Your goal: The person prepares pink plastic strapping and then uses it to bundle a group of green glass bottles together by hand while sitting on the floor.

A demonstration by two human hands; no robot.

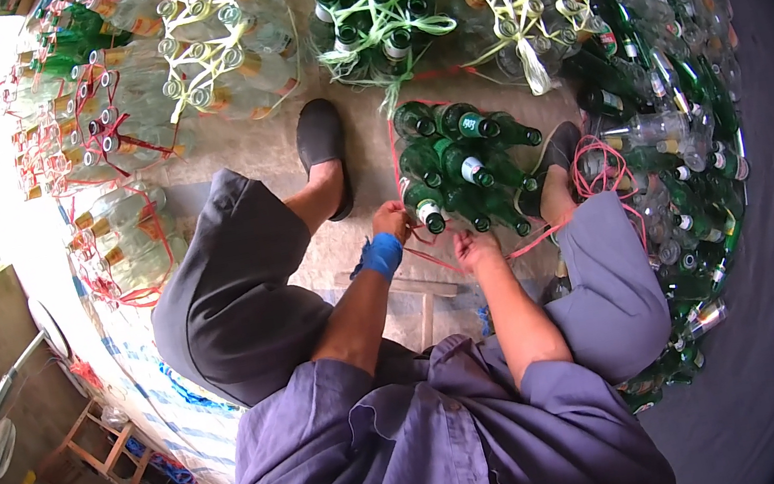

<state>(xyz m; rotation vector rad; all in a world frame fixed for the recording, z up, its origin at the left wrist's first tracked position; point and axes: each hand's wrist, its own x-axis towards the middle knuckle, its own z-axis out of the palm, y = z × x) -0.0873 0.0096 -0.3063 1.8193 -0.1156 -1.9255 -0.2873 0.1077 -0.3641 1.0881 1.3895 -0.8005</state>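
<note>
In front of me stands a cluster of green glass bottles point(453, 155), upright with their necks leaning outward in the fisheye view. Pink plastic twine point(428, 260) runs around the cluster near its base. My left hand point(390, 222), with a blue wrap at its wrist, pinches the twine at the near left side of the bottles. Just in front of the nearest bottles, my right hand point(477, 250) has its fingers closed on the twine, which trails off to the right. The fingertips of both hands are partly hidden.
A loose twine coil point(599, 166) lies by my right foot. Tied bundles of clear bottles point(227, 47) and green bottles point(376, 8) stand beyond. Loose bottles point(683, 195) are heaped at the right. A small wooden stool point(427, 312) is beneath me; a standing fan point(13, 377) is at left.
</note>
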